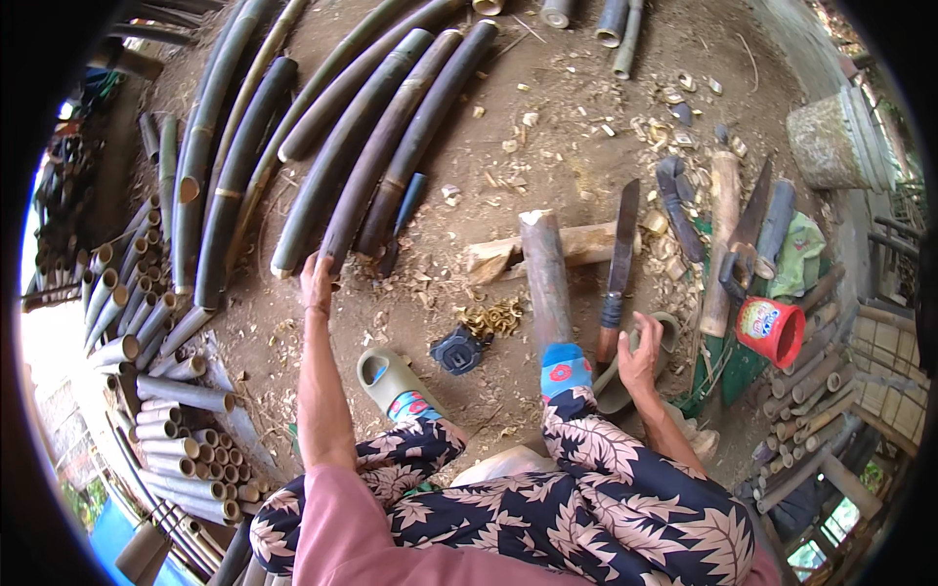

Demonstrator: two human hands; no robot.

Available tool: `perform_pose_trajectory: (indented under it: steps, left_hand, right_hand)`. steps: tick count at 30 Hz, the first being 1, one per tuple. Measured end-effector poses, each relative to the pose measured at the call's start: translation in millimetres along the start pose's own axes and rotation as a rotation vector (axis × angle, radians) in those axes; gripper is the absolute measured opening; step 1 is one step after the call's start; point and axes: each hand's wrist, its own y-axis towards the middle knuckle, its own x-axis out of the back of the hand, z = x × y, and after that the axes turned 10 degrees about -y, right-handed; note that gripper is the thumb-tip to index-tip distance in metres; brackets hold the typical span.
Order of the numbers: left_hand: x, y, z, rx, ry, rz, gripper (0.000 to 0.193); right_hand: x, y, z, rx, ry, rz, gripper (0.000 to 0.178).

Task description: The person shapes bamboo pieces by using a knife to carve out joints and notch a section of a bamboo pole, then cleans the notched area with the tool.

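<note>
Your left hand (pixel 316 281) is stretched far forward with the fingers spread flat and pointing away from you, holding nothing. Its fingertips touch the near ends of the long dark bamboo poles (pixel 376 146), which run away from the hand up and to the right. To the left of that hand, well apart, lies a heap of short cut bamboo tubes (pixel 161 391). Back toward you from the hand, beside your forearm, sits a grey-green slipper (pixel 384 379) on your foot, and just right of it a small dark flat object (pixel 459 350) on the dirt.

Further right, a thick wooden log (pixel 547 278) lies under your other foot, crossing a split wood billet (pixel 576 244). Your right hand (pixel 640 356) rests low, fingers loosely curled and gripping nothing you can make out. The big knife (pixel 618 269) lies just left of that hand, its wooden handle close beside the fingers and its blade pointing away from you. Well to the right of the hand stands a red plastic cup (pixel 772 330).
</note>
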Motion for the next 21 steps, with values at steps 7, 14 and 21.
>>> perform_pose_trajectory:
  steps: [7, 14, 21]
  left_hand:
    - [-63, -84, -84, 0.420, -0.473, 0.828, 0.058]
    - [-171, -207, -140, 0.160, 0.282, 1.033, 0.076]
    - [-141, -179, -143, -0.869, 0.832, 0.339, 0.066]
  right_hand:
    - [16, 6, 38, -0.018, 0.169, 0.086, 0.045]
    - [9, 77, 162, -0.382, 1.255, 0.988, 0.048]
    - [28, 70, 170, 0.195, 0.371, 0.649, 0.071]
